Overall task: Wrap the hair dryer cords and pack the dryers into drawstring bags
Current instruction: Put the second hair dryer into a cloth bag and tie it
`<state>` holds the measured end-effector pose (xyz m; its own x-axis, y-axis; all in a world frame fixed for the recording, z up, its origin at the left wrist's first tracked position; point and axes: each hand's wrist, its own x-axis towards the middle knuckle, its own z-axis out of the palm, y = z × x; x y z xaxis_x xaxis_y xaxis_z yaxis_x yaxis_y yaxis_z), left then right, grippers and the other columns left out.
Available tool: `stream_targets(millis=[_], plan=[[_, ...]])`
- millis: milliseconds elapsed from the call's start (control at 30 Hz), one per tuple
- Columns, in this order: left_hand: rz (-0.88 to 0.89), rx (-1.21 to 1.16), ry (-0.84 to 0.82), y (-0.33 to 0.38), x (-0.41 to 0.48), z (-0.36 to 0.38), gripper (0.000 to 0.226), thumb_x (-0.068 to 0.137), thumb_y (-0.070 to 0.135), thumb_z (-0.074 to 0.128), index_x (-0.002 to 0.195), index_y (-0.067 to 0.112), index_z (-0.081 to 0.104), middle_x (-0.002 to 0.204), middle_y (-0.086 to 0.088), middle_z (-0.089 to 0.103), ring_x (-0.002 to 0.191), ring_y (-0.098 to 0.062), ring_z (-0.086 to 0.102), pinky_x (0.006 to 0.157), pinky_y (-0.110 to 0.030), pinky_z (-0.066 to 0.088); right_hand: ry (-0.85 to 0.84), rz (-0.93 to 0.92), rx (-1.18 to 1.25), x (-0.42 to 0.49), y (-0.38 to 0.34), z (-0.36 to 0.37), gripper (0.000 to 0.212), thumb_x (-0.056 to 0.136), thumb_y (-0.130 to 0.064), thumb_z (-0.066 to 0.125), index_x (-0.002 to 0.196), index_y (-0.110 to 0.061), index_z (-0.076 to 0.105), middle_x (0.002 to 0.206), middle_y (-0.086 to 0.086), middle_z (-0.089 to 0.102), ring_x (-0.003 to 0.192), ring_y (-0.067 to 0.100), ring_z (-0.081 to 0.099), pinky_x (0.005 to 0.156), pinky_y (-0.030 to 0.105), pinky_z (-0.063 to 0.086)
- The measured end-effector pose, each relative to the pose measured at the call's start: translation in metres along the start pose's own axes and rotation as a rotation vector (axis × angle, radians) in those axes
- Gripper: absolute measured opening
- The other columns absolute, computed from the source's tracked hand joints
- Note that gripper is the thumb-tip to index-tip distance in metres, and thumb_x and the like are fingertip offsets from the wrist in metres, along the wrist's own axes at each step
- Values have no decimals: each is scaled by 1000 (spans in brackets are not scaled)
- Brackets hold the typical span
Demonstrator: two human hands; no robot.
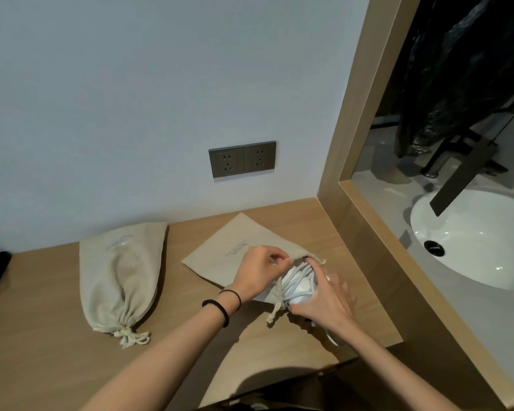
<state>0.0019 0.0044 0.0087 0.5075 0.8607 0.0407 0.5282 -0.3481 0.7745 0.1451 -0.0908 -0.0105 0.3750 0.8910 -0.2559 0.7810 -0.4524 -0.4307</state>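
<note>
Dryer [298,284] partly in: your left hand [258,271] pinches the bag [235,244] mouth just above it, right hand [327,301] clamped round its corded body. Next, push it past your left fingers [279,258].

drawstring bags [122,274]: plain beige | hair dryer [298,287]: white, cord pale grey | table [42,336]: light wood grain | sockets [242,158]: dark grey | sink [472,241]: white

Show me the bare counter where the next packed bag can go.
Bare wood lies between the tied bag and the open bag, and along the counter's front left edge. Crowded: the open bag's mouth, where the left hand, right hand and dryer meet.
</note>
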Motion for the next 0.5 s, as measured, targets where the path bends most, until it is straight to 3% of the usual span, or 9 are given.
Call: stream_targets(millis=[67,233,367,500], plan=[[38,16,12,6,-1,-2,20,89,32,61,94,20,76,87,9,73,72,0,61,71,-20,51,2,-17,-38,0,-9,5,101,56,-58,69,140,-43,15,132,11,42,120,32,40,98,49,37],[107,50,-12,10,-5,-2,19,91,32,58,92,25,75,78,11,64,73,-5,56,67,-21,44,33,-64,-112,4,-29,18,82,56,-63,66,125,-31,36,132,10,42,123,32,38,100,46,33],[111,91,12,-4,-12,-8,19,91,34,58,92,25,74,80,9,65,74,-5,56,67,-22,44,19,-33,-105,11,-39,26,82,57,-69,65,125,-28,42,133,11,41,125,33,36,101,47,31],[60,200,-10,-30,-22,-13,19,91,36,58,96,23,71,86,7,64,75,-5,55,70,-24,46,-26,52,-23,20,-45,35,75,56,-60,66,121,-29,42,137,11,39,126,35,34,100,49,30]])
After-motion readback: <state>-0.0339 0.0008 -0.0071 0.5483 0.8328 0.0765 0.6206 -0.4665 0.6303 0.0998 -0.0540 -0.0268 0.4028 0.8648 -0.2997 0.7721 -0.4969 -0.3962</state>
